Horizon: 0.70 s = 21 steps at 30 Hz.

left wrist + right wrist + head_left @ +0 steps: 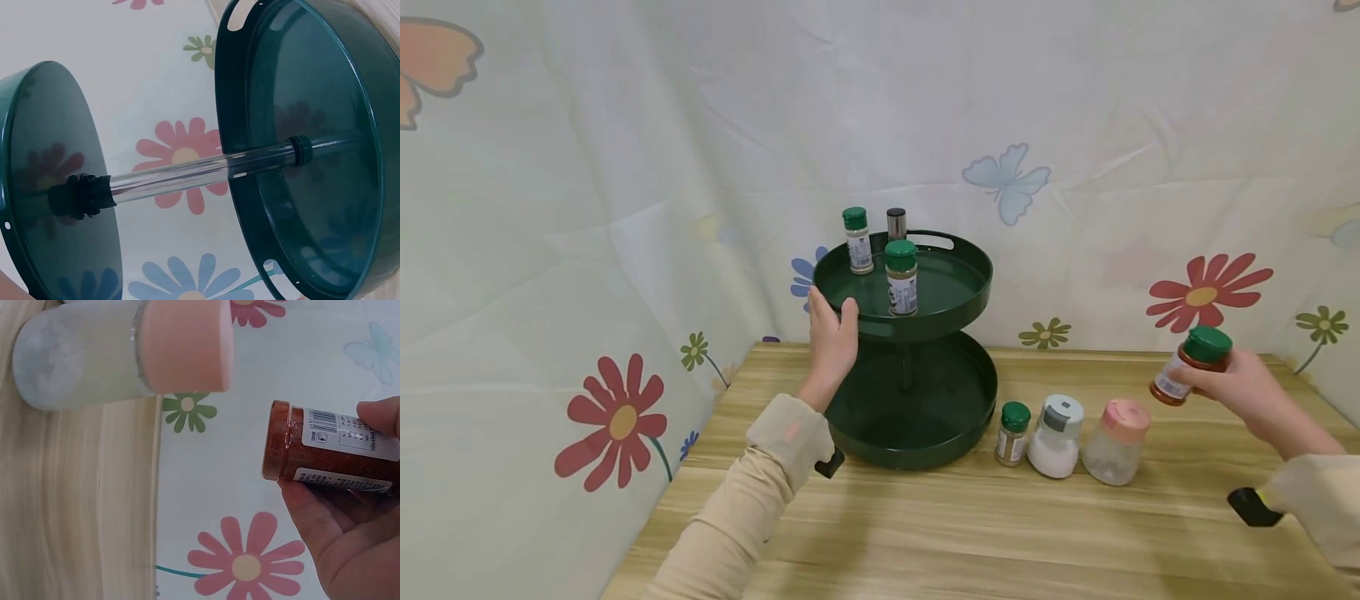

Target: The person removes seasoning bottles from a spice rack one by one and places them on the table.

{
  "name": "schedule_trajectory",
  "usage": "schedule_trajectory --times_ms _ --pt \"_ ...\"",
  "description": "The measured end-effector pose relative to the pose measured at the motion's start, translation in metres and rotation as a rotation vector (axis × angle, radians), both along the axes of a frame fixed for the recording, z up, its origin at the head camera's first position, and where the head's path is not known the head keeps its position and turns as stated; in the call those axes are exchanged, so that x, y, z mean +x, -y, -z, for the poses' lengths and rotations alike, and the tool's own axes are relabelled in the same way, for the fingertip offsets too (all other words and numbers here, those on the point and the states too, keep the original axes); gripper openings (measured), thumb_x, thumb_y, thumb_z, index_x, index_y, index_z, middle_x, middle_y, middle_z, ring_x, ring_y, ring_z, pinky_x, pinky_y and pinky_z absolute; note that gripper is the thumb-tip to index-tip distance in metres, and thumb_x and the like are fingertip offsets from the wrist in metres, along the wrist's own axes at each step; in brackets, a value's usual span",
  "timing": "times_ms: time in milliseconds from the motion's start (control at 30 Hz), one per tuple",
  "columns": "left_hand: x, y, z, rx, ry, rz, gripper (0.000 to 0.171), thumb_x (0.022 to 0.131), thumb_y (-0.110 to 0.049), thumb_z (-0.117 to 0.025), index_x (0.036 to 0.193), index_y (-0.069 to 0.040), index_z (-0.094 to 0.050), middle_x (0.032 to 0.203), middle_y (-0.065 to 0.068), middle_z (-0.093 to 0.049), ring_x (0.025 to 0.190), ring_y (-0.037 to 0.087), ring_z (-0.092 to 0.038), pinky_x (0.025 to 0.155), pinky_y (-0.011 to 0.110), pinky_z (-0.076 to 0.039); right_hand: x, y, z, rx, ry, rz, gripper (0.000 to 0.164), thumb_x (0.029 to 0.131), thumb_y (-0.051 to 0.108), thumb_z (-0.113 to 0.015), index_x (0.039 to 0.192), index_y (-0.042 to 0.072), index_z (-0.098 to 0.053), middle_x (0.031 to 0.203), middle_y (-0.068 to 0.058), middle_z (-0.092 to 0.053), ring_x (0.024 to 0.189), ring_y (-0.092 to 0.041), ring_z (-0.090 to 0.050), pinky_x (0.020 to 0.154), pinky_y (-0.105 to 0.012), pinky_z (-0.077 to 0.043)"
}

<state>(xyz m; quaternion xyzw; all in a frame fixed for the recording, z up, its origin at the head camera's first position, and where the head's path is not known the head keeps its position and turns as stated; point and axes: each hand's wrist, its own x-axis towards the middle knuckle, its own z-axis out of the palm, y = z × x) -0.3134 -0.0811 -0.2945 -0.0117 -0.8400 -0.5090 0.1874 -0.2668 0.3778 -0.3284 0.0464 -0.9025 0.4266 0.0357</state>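
Note:
A two-tier dark green turntable rack stands on the table; its upper tray (pixel 936 323) and lower tray (pixel 910 457) are joined by a clear post (pixel 178 178). My left hand (pixel 833 342) rests against the left rim of the upper tray, fingers straight and thumb up. On that tray stand two green-capped spice jars (pixel 860 250) and a black-capped metallic container (pixel 897 223), partly hidden. At the far right, my right hand (pixel 1255 396) grips a green-capped jar of red spice (pixel 337 450), tilted and held above the table.
Right of the rack, a small green-capped spice jar (pixel 1012 433), a white-lidded jar (pixel 1056 437) and a pink-lidded jar (pixel 1116 443) stand in a row on the wooden table (pixel 970 533). Behind them hangs a flower-printed curtain (pixel 1120 108).

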Motion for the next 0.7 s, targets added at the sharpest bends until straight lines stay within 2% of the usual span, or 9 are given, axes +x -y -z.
schedule_trajectory --times_ms 67,167,267,400,700 --pt "0.000 0.000 0.000 0.002 0.001 -0.002 0.070 0.095 -0.038 -0.030 0.142 -0.004 0.008 0.151 0.013 0.007 0.137 0.023 0.003 0.111 0.042 -0.006 0.001 -0.002 0.002 0.009 0.011 0.012 0.061 0.089 0.025 -0.055 0.123 -0.018 -0.027 0.111 -0.030 -0.045 0.078 0.005 -0.047 0.065 -0.020 -0.048" --pt "0.000 0.000 0.000 0.008 0.002 -0.004 0.070 0.095 -0.039 -0.030 0.142 -0.004 0.008 0.151 0.013 0.007 0.137 0.023 0.003 0.111 0.041 -0.006 0.001 -0.006 0.007 0.039 0.040 0.025 0.063 0.089 0.027 -0.054 0.123 -0.019 -0.026 0.115 -0.038 -0.041 0.085 -0.012 -0.053 0.072 -0.035 -0.051" --pt "0.000 0.000 0.000 0.007 0.006 -0.006 0.071 0.094 -0.040 -0.030 0.142 -0.005 0.008 0.151 0.013 0.007 0.137 0.023 0.003 0.111 0.042 -0.006 0.000 -0.010 0.013 0.056 0.049 0.029 0.063 0.089 0.029 -0.055 0.121 -0.019 -0.028 0.113 -0.037 -0.044 0.087 -0.025 -0.054 0.072 -0.041 -0.050" --pt "0.001 0.000 0.000 0.002 0.006 -0.006 0.071 0.094 -0.041 -0.030 0.142 -0.005 0.008 0.151 0.013 0.007 0.137 0.024 0.002 0.111 0.043 -0.007 -0.001 -0.013 0.020 0.069 0.053 0.027 0.062 0.088 0.030 -0.056 0.119 -0.018 -0.033 0.107 -0.032 -0.050 0.084 -0.022 -0.055 0.071 -0.041 -0.049" --pt "0.000 0.000 -0.001 0.001 0.014 -0.007 0.071 0.094 -0.042 -0.029 0.142 -0.006 0.009 0.151 0.011 0.007 0.137 0.023 0.003 0.111 0.042 -0.007 0.002 -0.017 0.034 0.108 0.067 -0.011 0.056 0.087 0.029 -0.058 0.114 -0.017 -0.038 0.100 -0.027 -0.055 0.085 -0.030 -0.055 0.072 -0.047 -0.050"
